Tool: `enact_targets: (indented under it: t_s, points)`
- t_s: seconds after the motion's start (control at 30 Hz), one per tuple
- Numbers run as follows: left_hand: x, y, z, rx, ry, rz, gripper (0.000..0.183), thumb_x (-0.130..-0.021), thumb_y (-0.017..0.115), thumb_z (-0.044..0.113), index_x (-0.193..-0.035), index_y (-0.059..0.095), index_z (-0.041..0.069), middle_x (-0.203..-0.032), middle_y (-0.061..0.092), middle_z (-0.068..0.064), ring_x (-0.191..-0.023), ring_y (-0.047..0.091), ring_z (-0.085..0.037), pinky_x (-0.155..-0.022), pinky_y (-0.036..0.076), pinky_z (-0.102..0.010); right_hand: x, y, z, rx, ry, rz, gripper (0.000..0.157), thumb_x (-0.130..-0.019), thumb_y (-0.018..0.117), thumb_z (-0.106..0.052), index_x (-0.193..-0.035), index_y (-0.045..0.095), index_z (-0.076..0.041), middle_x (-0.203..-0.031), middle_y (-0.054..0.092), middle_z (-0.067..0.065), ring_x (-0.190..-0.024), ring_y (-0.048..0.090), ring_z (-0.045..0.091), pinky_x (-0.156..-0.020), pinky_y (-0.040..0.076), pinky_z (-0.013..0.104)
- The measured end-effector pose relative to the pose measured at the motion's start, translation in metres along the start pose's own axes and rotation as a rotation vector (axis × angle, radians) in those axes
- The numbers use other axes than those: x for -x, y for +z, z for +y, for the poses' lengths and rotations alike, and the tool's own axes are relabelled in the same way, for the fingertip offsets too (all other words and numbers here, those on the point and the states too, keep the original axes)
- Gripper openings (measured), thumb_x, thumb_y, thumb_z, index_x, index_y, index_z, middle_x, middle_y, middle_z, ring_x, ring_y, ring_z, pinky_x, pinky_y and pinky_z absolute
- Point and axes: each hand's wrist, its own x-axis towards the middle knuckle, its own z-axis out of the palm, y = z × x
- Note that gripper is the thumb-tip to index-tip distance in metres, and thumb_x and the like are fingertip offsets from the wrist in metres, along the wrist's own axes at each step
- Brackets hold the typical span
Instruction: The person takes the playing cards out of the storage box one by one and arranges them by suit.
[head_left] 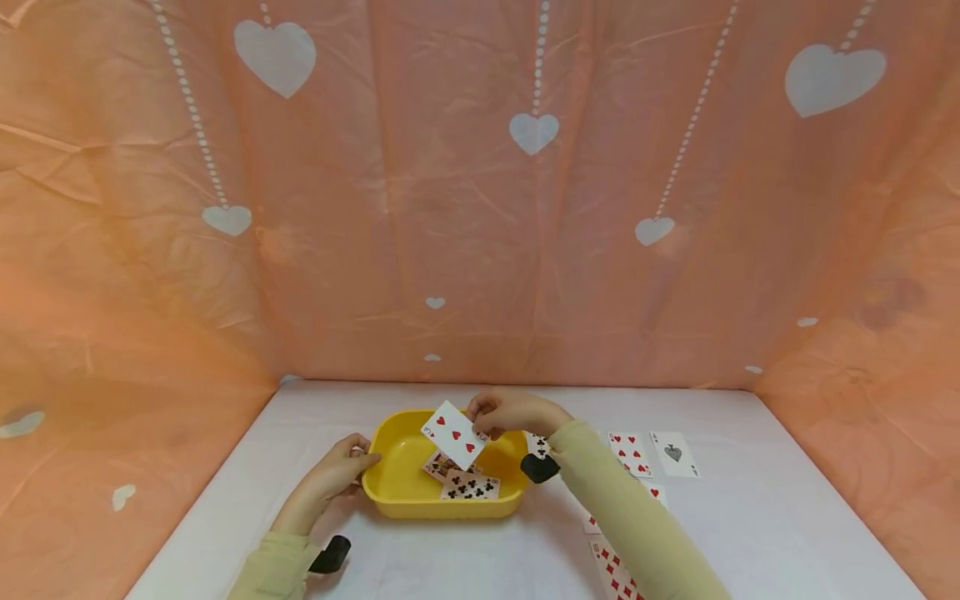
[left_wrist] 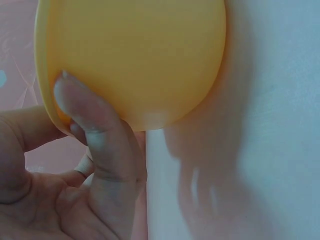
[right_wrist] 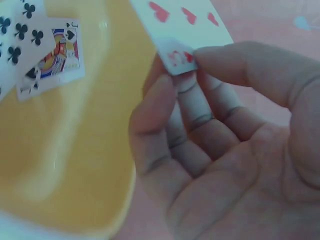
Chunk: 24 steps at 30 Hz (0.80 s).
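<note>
A yellow plastic tub (head_left: 397,506) is in the middle of the head view. My left hand (head_left: 333,475) grips its left end, the thumb (left_wrist: 82,102) on one side of the rim and fingers on the other. Over the tub, my right hand (head_left: 513,412) pinches a three of hearts playing card (head_left: 452,435) by one corner between thumb and fingers, face showing and tilted. Inside the tub lie a clubs card (head_left: 472,487) and, partly under it, a jack of spades (right_wrist: 65,50). The held card hides part of the tub's inside from the head view.
Right of the tub, more cards lie face up on the white tabletop: an ace of spades (head_left: 674,454), a hearts card (head_left: 630,455), a diamonds card (head_left: 611,571) and a clubs card (head_left: 537,445). My right sleeve (head_left: 630,508) covers some. Orange heart-printed cloth (head_left: 465,208) surrounds the table.
</note>
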Motion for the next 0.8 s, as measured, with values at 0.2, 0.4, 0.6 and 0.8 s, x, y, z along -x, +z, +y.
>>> enact_targets:
  t_s: [0.2, 0.4, 0.6, 0.8]
  points:
    - [0.002, 0.000, -0.001, -0.003, -0.003, -0.008, 0.014, -0.095, 0.055, 0.008, -0.096, 0.043, 0.001, -0.073, 0.052, -0.009, -0.056, 0.051, -0.016, -0.051, 0.042, -0.027, 0.038, -0.016, 0.010, -0.068, -0.068, 0.055, 0.016, -0.088, 0.058, 0.000, -0.103, 0.058, 0.002, -0.082, 0.059, 0.008, -0.070, 0.056, 0.016, -0.074, 0.052, 0.038]
    - [0.004, 0.000, -0.003, 0.008, 0.002, -0.003, 0.014, -0.095, 0.054, 0.008, -0.098, 0.043, 0.000, -0.072, 0.052, -0.008, -0.055, 0.050, -0.015, -0.049, 0.040, -0.025, 0.078, -0.029, 0.028, -0.113, -0.082, 0.116, 0.016, -0.090, 0.061, -0.003, -0.104, 0.057, 0.003, -0.084, 0.060, 0.009, -0.071, 0.055, 0.018, -0.067, 0.050, 0.030]
    - [0.004, 0.003, 0.000, 0.013, -0.005, -0.012, 0.013, -0.096, 0.054, 0.008, -0.099, 0.044, 0.000, -0.074, 0.051, -0.009, -0.056, 0.052, -0.016, -0.051, 0.043, -0.027, 0.125, -0.036, 0.050, -0.152, -0.104, 0.154, 0.018, -0.090, 0.059, 0.000, -0.106, 0.055, 0.007, -0.090, 0.062, 0.013, -0.075, 0.059, 0.020, -0.066, 0.052, 0.031]
    - [0.004, 0.002, 0.001, -0.001, -0.008, -0.011, 0.014, -0.096, 0.054, 0.009, -0.100, 0.044, 0.000, -0.073, 0.051, -0.009, -0.055, 0.051, -0.016, -0.050, 0.043, -0.026, 0.169, -0.036, 0.071, -0.158, -0.072, 0.209, 0.020, -0.091, 0.059, -0.002, -0.107, 0.052, 0.009, -0.089, 0.059, 0.011, -0.076, 0.060, 0.018, -0.068, 0.054, 0.040]
